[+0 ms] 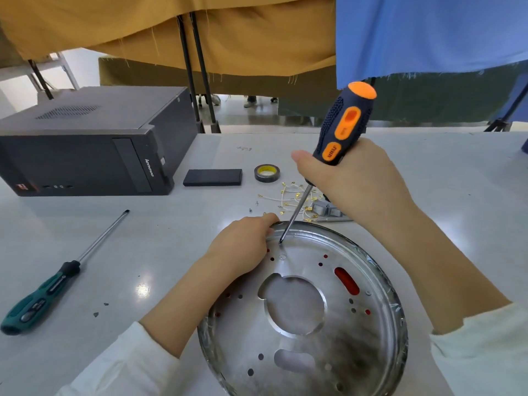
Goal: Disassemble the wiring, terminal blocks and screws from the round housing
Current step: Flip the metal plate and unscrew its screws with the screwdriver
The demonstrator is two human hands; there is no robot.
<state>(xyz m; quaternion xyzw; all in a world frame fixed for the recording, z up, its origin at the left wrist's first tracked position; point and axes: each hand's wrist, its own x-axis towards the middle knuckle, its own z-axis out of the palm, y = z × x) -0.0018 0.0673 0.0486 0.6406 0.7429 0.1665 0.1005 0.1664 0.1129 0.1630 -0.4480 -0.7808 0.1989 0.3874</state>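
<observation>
Round housing (303, 310), just one, is laid flat on the table (143, 238), rim gripped by the left hand (243, 244). One orange screwdriver (340, 130) is clamped in the right hand (354, 178), tip set on one screw (280, 243). One green screwdriver (43, 298) is left nearby.

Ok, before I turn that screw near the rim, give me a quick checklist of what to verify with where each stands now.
1. Driver grip: right hand holds the orange and blue screwdriver by its handle. Ok.
2. Tip seated: tip meets the screw on the round housing; engagement in the head too small to see. Cannot tell.
3. Housing steadied: left hand grips the rim beside the screw. Ok.
4. Fingers clear of the tip: left fingers lie very close. Not ok.
5. Wiring removed: loose wires lie on the table beyond the housing. Ok.
</observation>
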